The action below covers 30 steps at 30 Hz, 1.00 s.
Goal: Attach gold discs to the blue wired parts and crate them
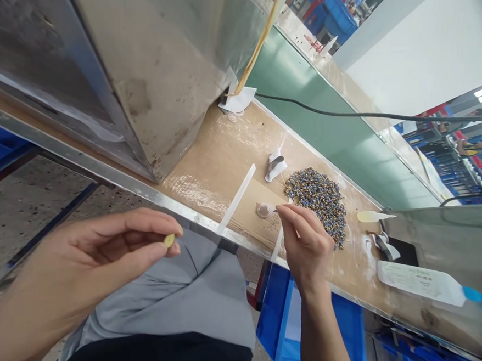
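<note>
My left hand (117,249) is held in front of the bench edge, above my lap. Its thumb and fingers pinch a small yellowish oval piece (170,240). Over the bench, my right hand (306,236) is closed in a pinch; a tiny dark tip shows at its fingertips, too small to name. Those fingertips are beside a small round clear patch or shallow dish (263,210) lying on a brown sheet (249,215) held by white tape strips (238,198). Just beyond the right hand lies a heap of small blue-and-brass-coloured parts (319,200).
A large metal-sided box (154,71) stands on the bench at left. On the right are a white bottle with a blue tip (419,282) and a small yellowish bottle (373,216). A black cable (322,110) crosses above. A blue bin (286,326) is below the edge.
</note>
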Each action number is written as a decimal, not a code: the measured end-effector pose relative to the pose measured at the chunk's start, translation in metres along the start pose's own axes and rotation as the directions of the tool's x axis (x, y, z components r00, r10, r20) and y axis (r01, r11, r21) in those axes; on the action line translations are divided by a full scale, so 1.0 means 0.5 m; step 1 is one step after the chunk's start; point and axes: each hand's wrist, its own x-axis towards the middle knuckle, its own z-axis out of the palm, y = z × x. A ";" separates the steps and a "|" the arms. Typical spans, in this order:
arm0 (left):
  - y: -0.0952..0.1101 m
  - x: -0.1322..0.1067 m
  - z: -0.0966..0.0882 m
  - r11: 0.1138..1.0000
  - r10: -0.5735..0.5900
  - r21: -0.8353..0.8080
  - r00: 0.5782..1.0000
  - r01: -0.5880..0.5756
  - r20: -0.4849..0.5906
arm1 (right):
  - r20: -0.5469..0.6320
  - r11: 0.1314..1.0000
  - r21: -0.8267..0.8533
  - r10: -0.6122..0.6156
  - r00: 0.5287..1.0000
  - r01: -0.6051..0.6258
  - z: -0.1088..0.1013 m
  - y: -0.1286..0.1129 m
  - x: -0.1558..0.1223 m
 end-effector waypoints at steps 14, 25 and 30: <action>-0.077 0.026 -0.005 0.995 -0.065 -0.064 0.980 0.078 0.187 | -0.086 0.983 0.057 0.176 0.981 -0.172 -0.006 -0.008 -0.002; -0.068 0.030 -0.006 0.988 -0.132 -0.033 0.938 0.150 0.320 | -0.090 0.991 -0.013 0.128 0.988 -0.130 0.004 0.002 -0.005; -0.081 0.025 -0.003 0.989 -0.101 -0.070 0.943 0.130 0.318 | -0.109 0.989 0.028 0.145 0.983 -0.143 0.006 0.000 -0.006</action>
